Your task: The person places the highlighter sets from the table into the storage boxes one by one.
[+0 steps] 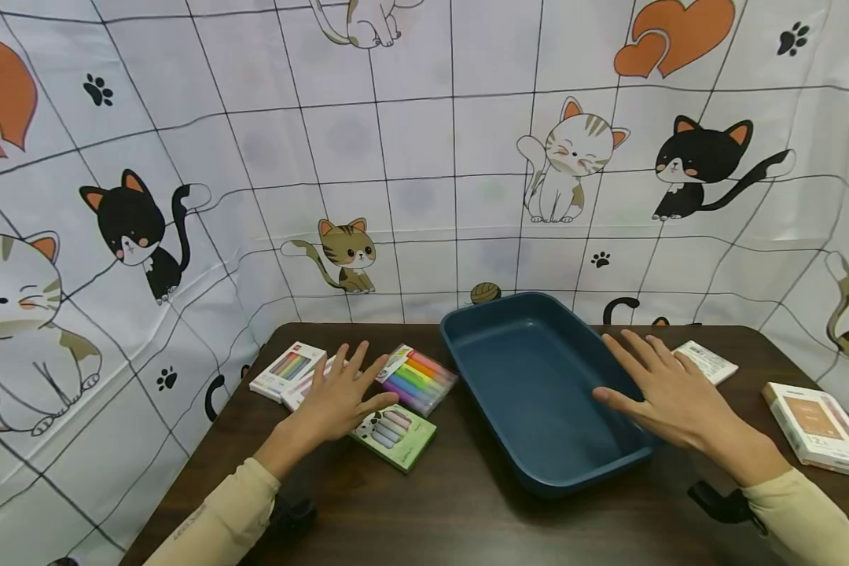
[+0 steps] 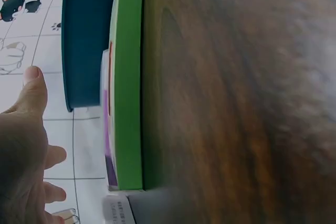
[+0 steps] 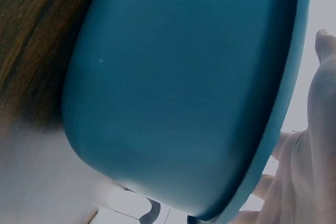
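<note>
A deep blue rectangular tray [image 1: 538, 393] stands at the middle of the dark table, its inside bare. My right hand [image 1: 668, 393] hovers over its right rim with spread fingers, holding nothing; the right wrist view shows the tray's outer wall [image 3: 178, 93] beside that hand. With fingers fanned out, my left hand [image 1: 339, 397] is above a group of flat packs and holds nothing. Around it lie a green box with pen pictures [image 1: 399, 436], a clear case of rainbow-coloured markers [image 1: 419, 379], a white box with coloured stripes [image 1: 288, 371] and another pale box partly hidden under the fingers.
Behind the right hand lies a small white box [image 1: 707, 362] with printed text. A white box with an orange-brown panel [image 1: 821, 428] sits near the table's right edge. Cat-print cloth [image 1: 424, 157] hangs behind the dark wooden table [image 1: 424, 527] and at its sides.
</note>
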Action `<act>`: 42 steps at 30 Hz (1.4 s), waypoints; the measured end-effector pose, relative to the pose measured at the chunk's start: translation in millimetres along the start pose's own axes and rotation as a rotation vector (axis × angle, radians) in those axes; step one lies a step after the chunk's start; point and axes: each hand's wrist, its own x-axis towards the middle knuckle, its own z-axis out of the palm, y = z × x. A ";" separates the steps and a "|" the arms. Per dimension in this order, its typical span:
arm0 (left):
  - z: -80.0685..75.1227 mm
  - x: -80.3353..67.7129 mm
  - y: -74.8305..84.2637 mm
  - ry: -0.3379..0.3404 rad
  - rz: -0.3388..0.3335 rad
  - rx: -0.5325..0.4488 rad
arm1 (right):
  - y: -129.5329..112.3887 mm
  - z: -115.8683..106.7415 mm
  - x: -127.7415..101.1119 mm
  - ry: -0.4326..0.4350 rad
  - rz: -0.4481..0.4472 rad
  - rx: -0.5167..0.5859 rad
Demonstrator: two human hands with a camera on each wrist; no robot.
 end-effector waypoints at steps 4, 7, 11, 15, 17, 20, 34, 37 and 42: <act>-3.7 -4.9 -1.9 0.004 -0.004 -0.022 | 1.7 -1.8 -0.5 0.010 0.001 0.008; -6.0 -8.8 -4.7 0.001 -0.026 -0.018 | 3.8 -3.2 -0.4 0.013 -0.008 0.027; -5.6 -17.7 -8.9 -0.018 -0.063 -0.039 | 6.6 -3.0 -2.5 -0.014 -0.010 0.083; -2.0 -26.7 -15.8 -0.029 -0.089 -0.047 | 8.3 -1.9 -7.6 -0.051 0.010 0.159; -0.9 -30.2 -19.4 -0.021 -0.099 -0.037 | 9.0 -1.9 -10.4 -0.062 0.016 0.190; -1.0 -35.0 -24.1 -0.006 -0.106 -0.027 | 10.4 -1.3 -13.5 -0.074 0.022 0.219; -2.4 -59.9 -49.1 0.031 -0.124 0.034 | 23.3 0.6 -25.6 -0.068 0.034 0.295; -2.7 -63.8 -53.4 0.035 -0.128 0.033 | 21.5 0.6 -25.5 -0.071 0.030 0.293; -3.6 -67.9 -60.6 0.055 -0.124 0.017 | 18.5 0.6 -25.4 -0.074 0.028 0.300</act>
